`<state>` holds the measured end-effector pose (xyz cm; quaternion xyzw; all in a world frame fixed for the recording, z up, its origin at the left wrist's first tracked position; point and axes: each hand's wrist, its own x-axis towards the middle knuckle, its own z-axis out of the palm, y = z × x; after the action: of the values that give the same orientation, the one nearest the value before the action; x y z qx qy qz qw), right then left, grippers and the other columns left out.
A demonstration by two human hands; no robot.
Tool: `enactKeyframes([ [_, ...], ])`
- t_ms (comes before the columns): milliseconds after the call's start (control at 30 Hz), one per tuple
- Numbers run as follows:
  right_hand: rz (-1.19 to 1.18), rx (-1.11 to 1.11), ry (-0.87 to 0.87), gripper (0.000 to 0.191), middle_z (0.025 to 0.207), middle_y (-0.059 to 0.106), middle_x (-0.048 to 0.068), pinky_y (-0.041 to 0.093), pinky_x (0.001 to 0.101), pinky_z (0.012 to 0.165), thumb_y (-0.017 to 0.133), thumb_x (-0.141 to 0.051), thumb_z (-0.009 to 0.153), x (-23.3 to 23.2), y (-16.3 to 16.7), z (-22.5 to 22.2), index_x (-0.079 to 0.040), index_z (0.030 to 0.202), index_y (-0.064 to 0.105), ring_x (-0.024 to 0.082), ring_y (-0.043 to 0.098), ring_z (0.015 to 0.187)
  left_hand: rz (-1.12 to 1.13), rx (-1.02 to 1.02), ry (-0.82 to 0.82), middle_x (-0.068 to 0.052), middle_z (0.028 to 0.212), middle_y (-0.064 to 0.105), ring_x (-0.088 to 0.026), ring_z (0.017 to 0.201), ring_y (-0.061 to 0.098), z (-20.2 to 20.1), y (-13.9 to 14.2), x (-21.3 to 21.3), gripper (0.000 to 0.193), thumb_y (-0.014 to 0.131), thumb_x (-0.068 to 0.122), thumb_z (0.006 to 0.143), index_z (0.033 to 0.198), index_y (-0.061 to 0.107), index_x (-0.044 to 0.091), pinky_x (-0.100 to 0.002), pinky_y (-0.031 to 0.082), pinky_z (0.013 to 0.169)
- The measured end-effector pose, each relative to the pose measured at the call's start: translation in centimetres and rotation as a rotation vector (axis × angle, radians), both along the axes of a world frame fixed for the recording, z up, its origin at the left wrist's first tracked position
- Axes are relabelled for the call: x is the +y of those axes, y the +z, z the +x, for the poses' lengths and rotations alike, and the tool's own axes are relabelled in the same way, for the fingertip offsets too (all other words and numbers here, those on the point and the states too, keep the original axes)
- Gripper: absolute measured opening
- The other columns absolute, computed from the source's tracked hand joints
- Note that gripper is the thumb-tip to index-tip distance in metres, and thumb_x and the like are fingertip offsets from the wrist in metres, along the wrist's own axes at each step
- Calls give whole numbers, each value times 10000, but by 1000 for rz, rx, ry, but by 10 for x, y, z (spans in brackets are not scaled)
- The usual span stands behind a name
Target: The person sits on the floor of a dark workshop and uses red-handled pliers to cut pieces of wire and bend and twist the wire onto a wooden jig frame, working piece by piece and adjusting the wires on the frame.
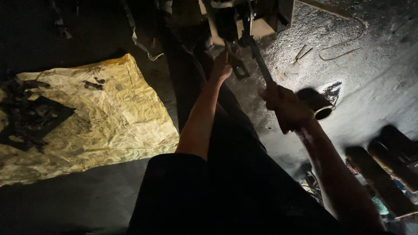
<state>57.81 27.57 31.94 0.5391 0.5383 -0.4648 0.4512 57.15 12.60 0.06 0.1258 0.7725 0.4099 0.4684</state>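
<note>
Sheeting, yellow, crumpled (91, 117): spread flat on the dark floor at your far left, smeared with black grime, a heap of dark scraps (26, 115) on its left part. Neither hand is near it.

Left hand (221, 67): your forearm runs up and away from your dark-clad knee, the hand raised at the underside of the dark machine frame (226, 17). It appears closed about a small dark bracket-like part (237, 65) there; the fingers are in shadow, so how firmly it grasps cannot be told.

Long tool, metal (260, 65): its axis slants from the machine frame at upper left down to your right hand at lower right. The working end lies up and to the left of the grip, just beside your left hand.

Right hand (287, 106): clenched on the tool's lower end, wrist in line with the shaft, forearm coming in from lower right.

Short tube, dark (320, 106): lying just beyond your right hand, open end lit.

Cylinders, dark (387, 169): lying side by side at far right, apart from both hands.

Bent wire (344, 43): on the bright rough floor, upper right.
</note>
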Motion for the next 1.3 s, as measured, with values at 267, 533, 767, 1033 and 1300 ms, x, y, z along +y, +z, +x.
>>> enactKeyframes([
  [267, -12, 53, 33, 510, 761, 522, 41, 466, 329, 699, 597, -513, 975, 1, -9, 16, -27, 1112, 662, 145, 481, 736, -9, 123, -42, -315, 1500, 449, -445, 1399, 438, 6, -7, 0, 687, 590, -97, 829, 1486, 392, -64, -460, 356, 1186],
  [533, -66, 52, 69, 514, 723, 526, 9, 464, 324, 572, 694, -479, 889, -1, 4, 2, -24, 1096, 575, 114, 484, 626, 50, -209, 121, -204, 1359, 626, -355, 1254, 604, 7, 7, 1, 380, 567, 10, 994, 1372, 543, 32, -434, 483, 1057],
  [767, -64, -51, 89, 409, 638, 411, -4, 324, 330, 442, 744, -441, 851, 4, 12, -4, -113, 909, 507, 123, 328, 480, 237, -174, 224, -191, 1247, 697, -325, 1163, 685, 12, 6, -3, 476, 493, -105, 890, 1342, 577, 22, -414, 545, 990],
  [1033, -65, 101, 181, 415, 684, 406, 1, 360, 328, 505, 746, -413, 891, 5, 7, -5, -93, 888, 482, 110, 365, 572, 105, 111, 22, -179, 1159, 675, -324, 1054, 674, 14, -6, 4, 362, 691, 110, 941, 1281, 590, 35, -404, 554, 896],
  [1300, -51, 8, 132, 433, 674, 451, 26, 370, 339, 490, 746, -449, 859, 1, 11, -10, -78, 949, 542, 152, 396, 547, 566, -543, 674, -115, 1087, 701, -248, 949, 638, 25, -8, 20, 241, 665, 118, 983, 1212, 656, 45, -364, 521, 791],
])
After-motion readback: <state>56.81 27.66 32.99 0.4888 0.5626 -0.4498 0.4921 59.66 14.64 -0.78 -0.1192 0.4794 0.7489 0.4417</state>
